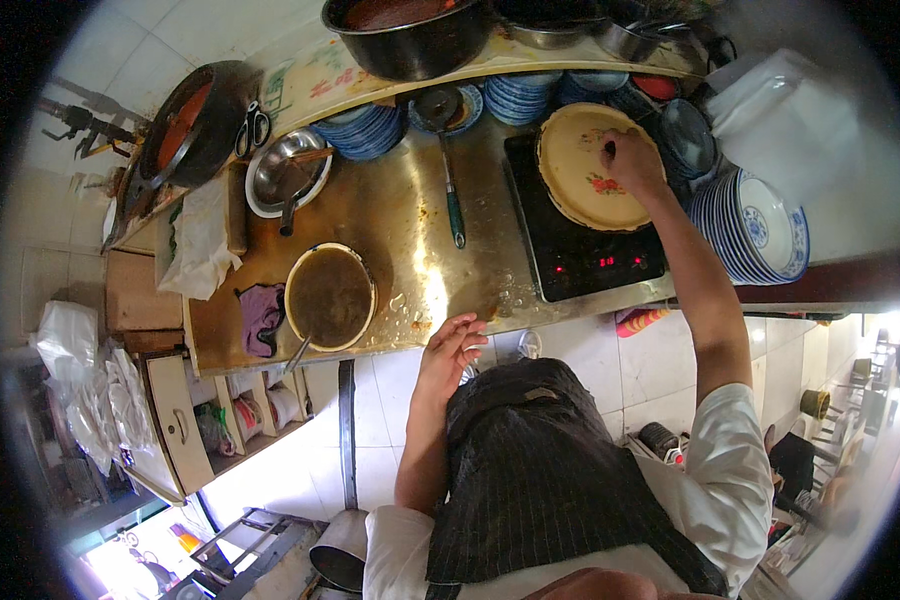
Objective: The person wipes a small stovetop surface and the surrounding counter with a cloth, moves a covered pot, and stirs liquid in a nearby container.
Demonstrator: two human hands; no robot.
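Observation:
A cream enamel lid point(577, 170) with red flower prints lies over a round pot on the black induction cooktop point(580, 270), whose red digits are lit. My right hand point(633, 163) reaches over it, with the fingers closed round the dark knob at its middle. The pot below is hidden by the lid. Near the counter's front edge, in front of my striped dark apron, my left hand point(452, 358) hangs with its fingers loosely stretched and nothing in them. A ladle with a green handle point(454, 215) rests on the metal counter point(390, 220) between the cooktop and the left-hand bowls.
At the left stand a basin of murky liquid point(330, 298), a purple cloth point(261, 318) and a metal pan point(288, 172). Stacked blue-and-white bowls point(745, 230) stand right of the cooktop. On the shelf sit a large dark pot point(407, 40) and scissors point(253, 130).

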